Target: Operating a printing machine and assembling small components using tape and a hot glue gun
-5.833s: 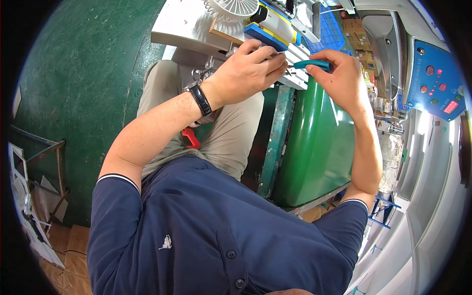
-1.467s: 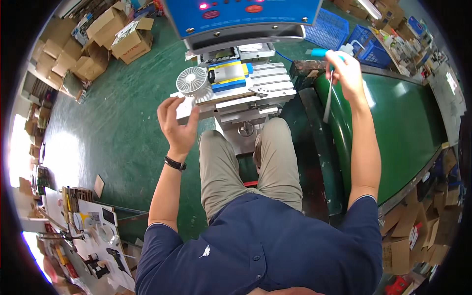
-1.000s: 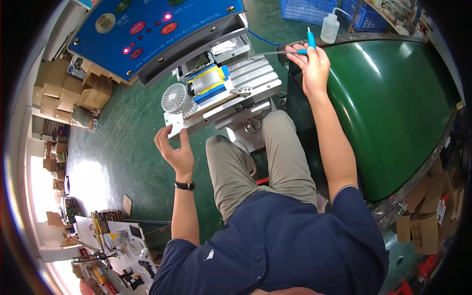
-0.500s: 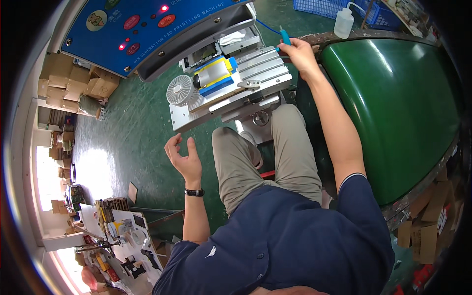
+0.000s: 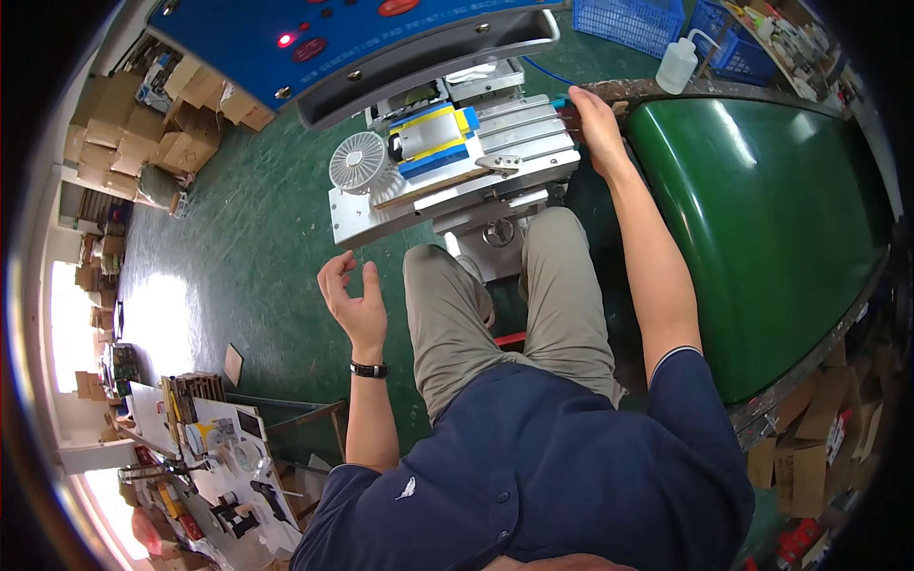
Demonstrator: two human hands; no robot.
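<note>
My left hand (image 5: 354, 303) hangs in the air below the near left corner of the machine's metal bed (image 5: 357, 215). It is empty, its fingers loosely curled and the thumb apart. At the right end of the slotted bed is my right hand (image 5: 598, 131), its fingers closed. Part of a teal pen-shaped tool (image 5: 560, 102) shows beside its fingertips; the hand hides the rest. A white fan head (image 5: 358, 163) with a round grille lies on the left of the bed. It adjoins a blue and yellow fixture (image 5: 433, 140) with a silvery middle.
A blue control panel (image 5: 352, 43) with lit red lights overhangs the bed. To the right stands a large green rounded cover (image 5: 752, 238). A clear squeeze bottle (image 5: 677, 67) and blue crates (image 5: 628, 24) are beyond it. Cardboard boxes (image 5: 186, 138) are stacked at the left.
My right hand has turned and lowered the teal tool, which stood upright above the bed's end and is now mostly hidden. My left hand has hardly moved. The whole view has shifted slightly.
</note>
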